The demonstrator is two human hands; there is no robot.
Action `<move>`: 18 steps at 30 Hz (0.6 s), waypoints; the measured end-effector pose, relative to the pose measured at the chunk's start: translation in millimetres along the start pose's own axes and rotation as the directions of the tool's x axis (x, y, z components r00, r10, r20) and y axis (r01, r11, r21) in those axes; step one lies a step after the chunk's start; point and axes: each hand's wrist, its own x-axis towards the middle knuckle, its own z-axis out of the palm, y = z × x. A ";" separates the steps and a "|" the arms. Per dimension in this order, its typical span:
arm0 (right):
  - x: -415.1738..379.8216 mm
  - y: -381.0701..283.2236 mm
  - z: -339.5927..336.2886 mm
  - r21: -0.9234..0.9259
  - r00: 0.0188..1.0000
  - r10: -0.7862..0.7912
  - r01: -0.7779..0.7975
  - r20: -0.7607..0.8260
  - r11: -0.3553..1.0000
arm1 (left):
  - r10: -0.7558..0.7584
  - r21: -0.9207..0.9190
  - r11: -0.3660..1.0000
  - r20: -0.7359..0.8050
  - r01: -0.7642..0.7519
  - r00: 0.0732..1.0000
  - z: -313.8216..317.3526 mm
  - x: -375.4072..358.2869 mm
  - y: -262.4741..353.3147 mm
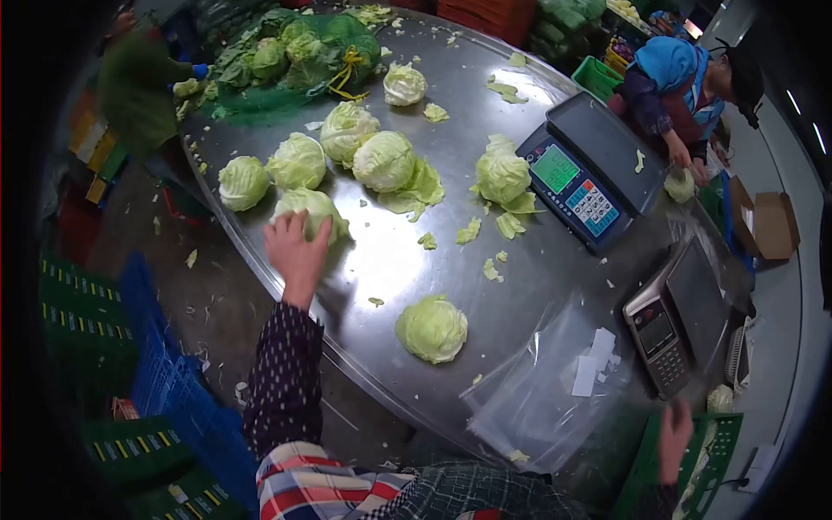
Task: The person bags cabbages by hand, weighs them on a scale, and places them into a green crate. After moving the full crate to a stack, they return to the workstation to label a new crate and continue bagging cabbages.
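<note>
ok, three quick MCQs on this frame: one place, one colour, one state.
1. Where is the left hand?
A. on the scale
B. on a cabbage at the table's near edge
C. in a crate

2. What colour is the scale's display?
A. red
B. white
C. green

3. What state is the right hand in?
A. empty, low at the green crate
B. holding a cabbage
C. pressing scale keys

Answers: B, its fingers lie over the cabbage near the steel table's edge; C, the screen glows green; A, nothing shows in it.
</note>
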 end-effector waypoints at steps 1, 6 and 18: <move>18.2 -43.7 38.9 0.162 0.990 -0.052 0.031 0.128 0.986 | 0.027 -0.108 0.994 0.021 -0.025 0.999 -2.9 -5.6 -3.3; 81.9 -213.2 223.0 0.496 0.726 -0.205 -0.211 0.657 0.842 | -0.173 -0.502 0.808 0.298 0.308 0.939 12.7 -2.1 -16.3; 47.7 -310.1 266.9 0.790 0.695 -0.444 -0.301 0.565 0.534 | 0.214 -0.762 0.616 0.404 0.198 0.889 -110.8 -82.2 114.6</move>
